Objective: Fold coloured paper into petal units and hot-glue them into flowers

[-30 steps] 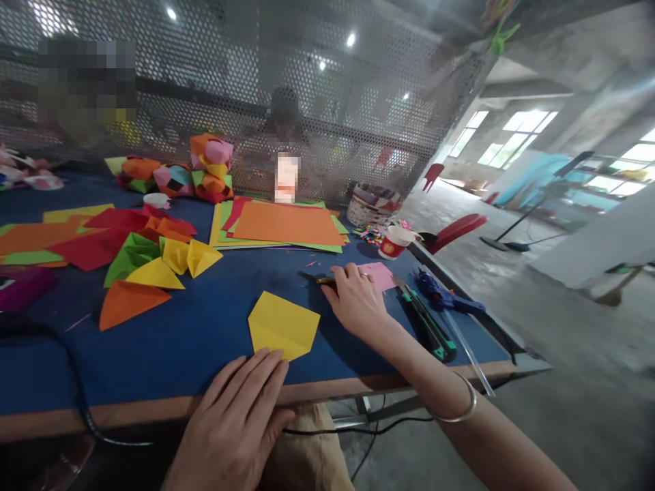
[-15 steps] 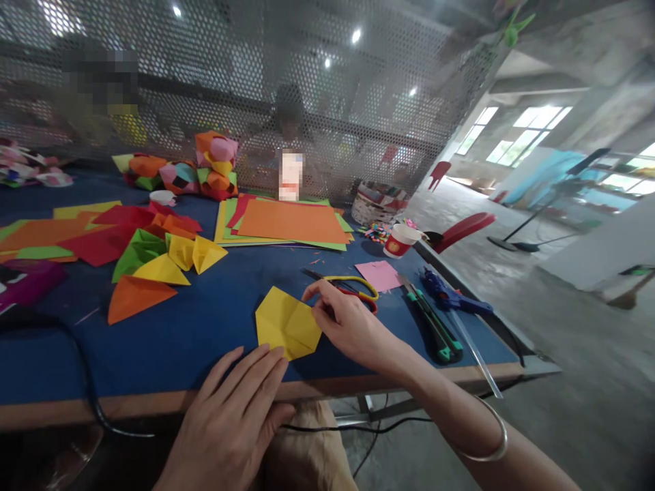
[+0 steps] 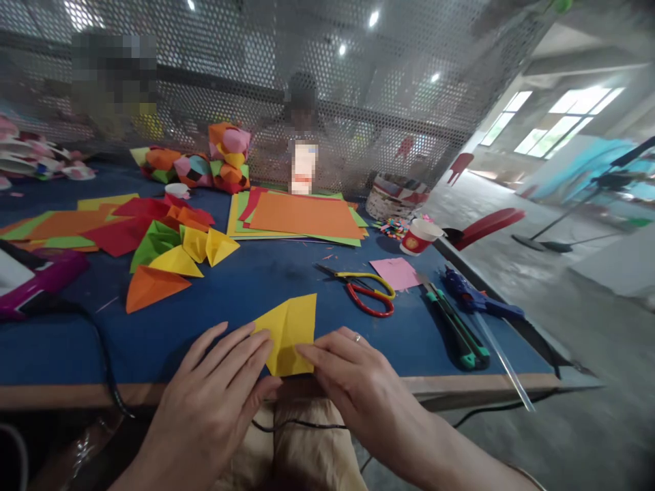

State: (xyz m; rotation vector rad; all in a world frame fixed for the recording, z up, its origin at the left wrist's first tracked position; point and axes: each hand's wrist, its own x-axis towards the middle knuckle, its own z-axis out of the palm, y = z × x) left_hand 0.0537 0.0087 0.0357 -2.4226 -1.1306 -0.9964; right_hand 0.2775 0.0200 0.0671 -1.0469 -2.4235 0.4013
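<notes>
A folded yellow paper [image 3: 289, 331] lies on the blue table [image 3: 205, 327] near its front edge. My left hand [image 3: 215, 399] rests flat, fingers stretched out, with its fingertips pressing the paper's left side. My right hand [image 3: 361, 385] lies on the paper's lower right corner, fingers extended and pressing it down. A ring shows on one right finger. Scissors [image 3: 366, 290] with yellow and red handles lie just beyond my right hand.
Folded paper cones [image 3: 177, 259] and coloured sheets [image 3: 301, 217] lie further back. A pink note [image 3: 396, 273], a green utility knife [image 3: 455, 327], a blue glue gun [image 3: 478, 300], a paper cup [image 3: 420, 237] and a basket [image 3: 396, 198] sit at the right. A perforated metal screen [image 3: 256, 88] stands behind, with people beyond it.
My right hand left the scissors and came down onto the yellow paper. The paper was folded and drawn closer to the table's front edge. My left hand stayed on it.
</notes>
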